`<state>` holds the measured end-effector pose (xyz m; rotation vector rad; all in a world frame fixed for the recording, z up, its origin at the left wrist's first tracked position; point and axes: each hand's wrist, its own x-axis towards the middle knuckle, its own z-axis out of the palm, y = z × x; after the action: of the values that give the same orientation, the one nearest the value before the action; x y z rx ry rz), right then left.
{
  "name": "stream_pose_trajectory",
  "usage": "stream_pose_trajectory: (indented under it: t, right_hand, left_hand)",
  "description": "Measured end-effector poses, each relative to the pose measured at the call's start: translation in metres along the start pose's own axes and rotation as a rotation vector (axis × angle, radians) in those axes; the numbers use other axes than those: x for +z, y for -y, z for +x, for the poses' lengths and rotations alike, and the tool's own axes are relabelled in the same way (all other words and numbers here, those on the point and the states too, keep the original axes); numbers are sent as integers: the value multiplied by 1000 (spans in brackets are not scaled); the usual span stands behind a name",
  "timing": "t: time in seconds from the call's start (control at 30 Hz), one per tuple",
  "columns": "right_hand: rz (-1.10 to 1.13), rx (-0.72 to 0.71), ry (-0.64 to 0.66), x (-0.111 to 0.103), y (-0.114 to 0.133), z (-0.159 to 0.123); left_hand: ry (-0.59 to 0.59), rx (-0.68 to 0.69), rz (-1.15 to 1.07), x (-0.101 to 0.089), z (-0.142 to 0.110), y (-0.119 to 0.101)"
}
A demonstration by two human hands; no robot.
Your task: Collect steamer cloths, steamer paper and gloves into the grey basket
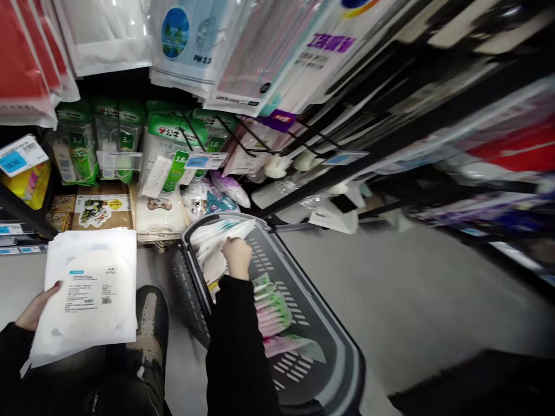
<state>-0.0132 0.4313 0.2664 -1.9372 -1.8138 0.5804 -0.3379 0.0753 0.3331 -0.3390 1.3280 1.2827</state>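
On the left, my left hand (37, 306) is closed on the edge of a stack of flat white plastic packs (93, 289). The top pack has a pale round shape with small print and a barcode. My right hand (237, 257) reaches into a dark grey shopping basket (321, 300), its fingers curled closed on a white packet (217, 242) near the far end. Its fingertips are partly hidden. Green and pink packets (273, 312) lie in a row nearer the middle of the basket.
Ahead, hooks hold power strip packs (165, 167) in green packaging, below hanging bags of masks (191, 46). A cardboard box (104, 208) sits on the low shelf. My bent knee (151, 306) is between the stack and the basket. Grey floor (416, 277) stretches to the right.
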Motion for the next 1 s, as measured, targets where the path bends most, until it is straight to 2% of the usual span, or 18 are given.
stream_pose_trajectory:
  t: [0.1,0.13,0.17,0.23,0.3,0.37,0.5,0.7,0.83,1.0]
  right_hand:
    - [114,-52,56,-5,22,-46]
    - [227,-125,98,-3,32,-68]
    - [342,-196,197,2,42,-91]
    - [454,-269,446,17,62,-136]
    - [456,-248,567,39,78,-174]
    - [437,-181,619,60,90,-197]
    - [479,-89,612,81,100,-208]
    - [570,-136,536,82,92,-204]
    - [674,-84,486,85,86,-205]
    - [660,-95,387,89,77,-209]
  left_hand:
    - [35,63,8,0,3,1]
    - [45,77,17,-1,5,0]
    - [54,91,28,-2,7,0]
    - [71,121,52,-4,10,0]
    - [76,153,72,-6,13,1]
    - [69,175,82,-8,14,2]
    - [57,205,76,-13,15,3]
    - [72,172,41,-15,13,4]
    - [130,106,9,-14,15,3]
    - [142,58,-37,-16,19,3]
